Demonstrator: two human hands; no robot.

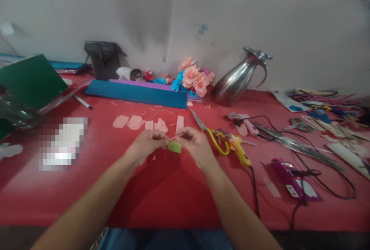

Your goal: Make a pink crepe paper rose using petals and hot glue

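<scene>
My left hand [148,142] and my right hand [194,144] meet over the red table [162,192], fingers pinched. Between them they hold a thin pale stick [175,137] with a small green piece [174,146] hanging under it. Several cut pink paper petals [135,122] lie just beyond my hands. Yellow-handled scissors [212,134] lie to the right of my right hand, beside a yellow glue gun [239,149].
Pink and blue paper flowers [192,78] and rolled blue and purple paper [135,93] sit at the back. A steel jug [239,76] stands right of them. Wires [291,144], a purple device [291,177], cables and craft scraps fill the right side. A green folder [29,80] lies far left.
</scene>
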